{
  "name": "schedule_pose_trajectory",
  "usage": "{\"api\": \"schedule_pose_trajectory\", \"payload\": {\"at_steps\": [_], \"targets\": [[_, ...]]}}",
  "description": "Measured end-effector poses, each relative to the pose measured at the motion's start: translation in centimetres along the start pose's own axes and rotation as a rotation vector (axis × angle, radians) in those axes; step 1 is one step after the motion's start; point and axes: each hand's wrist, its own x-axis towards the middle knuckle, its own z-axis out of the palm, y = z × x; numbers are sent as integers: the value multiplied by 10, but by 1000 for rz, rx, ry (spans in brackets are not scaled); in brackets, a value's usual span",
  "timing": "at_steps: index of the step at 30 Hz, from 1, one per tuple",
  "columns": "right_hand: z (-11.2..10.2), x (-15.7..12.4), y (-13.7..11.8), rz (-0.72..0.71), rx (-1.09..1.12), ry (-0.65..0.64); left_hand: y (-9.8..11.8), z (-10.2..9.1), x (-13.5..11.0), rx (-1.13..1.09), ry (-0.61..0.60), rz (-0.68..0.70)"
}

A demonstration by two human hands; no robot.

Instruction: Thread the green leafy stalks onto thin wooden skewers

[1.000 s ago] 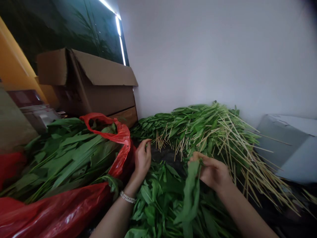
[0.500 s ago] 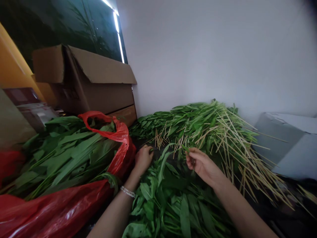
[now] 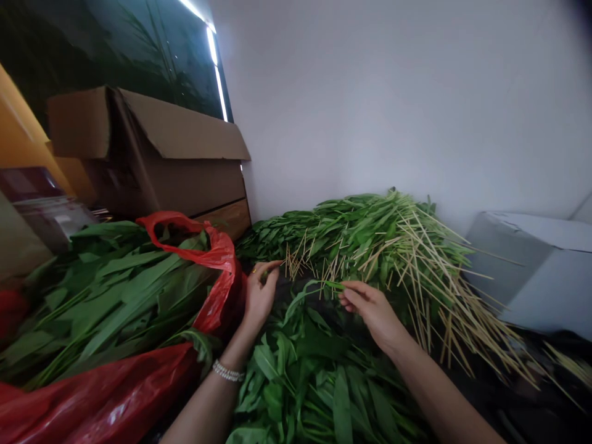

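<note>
My right hand (image 3: pixel 367 305) pinches the tip of a long green leaf (image 3: pixel 300 298), which arches down to the left over a loose heap of leafy greens (image 3: pixel 300 382). To the left, my left hand (image 3: pixel 261 293) wears a beaded bracelet; its index finger reaches out and a gap shows between thumb and fingers. Its fingertips are close to a few thin wooden sticks (image 3: pixel 296 262) at the front of a larger pile of leaves (image 3: pixel 342 216). Whether they touch a stick I cannot tell.
A red plastic bag (image 3: pixel 222 259) full of broad leaves stands at the left. Behind it is an open cardboard box (image 3: pixel 194 185). Many thin sticks (image 3: pixel 444 277) jut from the pile at the right, beside a pale box (image 3: pixel 518 271). A white wall (image 3: pixel 393 92) rises behind.
My left hand has gone from a closed fist to extended fingers near the sticks. My right hand has shifted slightly left and down, still pinching the leaf. The view has turned slightly right.
</note>
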Motion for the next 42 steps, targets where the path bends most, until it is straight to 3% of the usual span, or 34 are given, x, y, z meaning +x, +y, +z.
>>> {"api": "schedule_pose_trajectory", "payload": {"at_steps": [4, 12, 23, 26, 31, 36, 38, 42], "targets": [[2, 0, 0, -70, -89, -12, 12, 4, -5, 25, -3, 92], [8, 0, 6, -228, -260, -40, 30, 16, -22, 91, -239, 415], [14, -7, 11, -290, -405, -170, 29, 21, -30, 358, -453, 604], [12, -8, 6, -283, -468, -215, 30, 21, -30, 398, -491, 605], [6, -9, 1, -467, -889, -178, 28, 23, -30, 459, -457, 612], [11, -15, 0, -539, -1153, -208, 31, 25, -33, 524, -443, 615], [15, -18, 0, -543, -1208, -220, 33, 27, -35, 477, -432, 555], [19, -17, -2, -467, -1025, -227, 31, 28, -34, 266, -349, 272]]}}
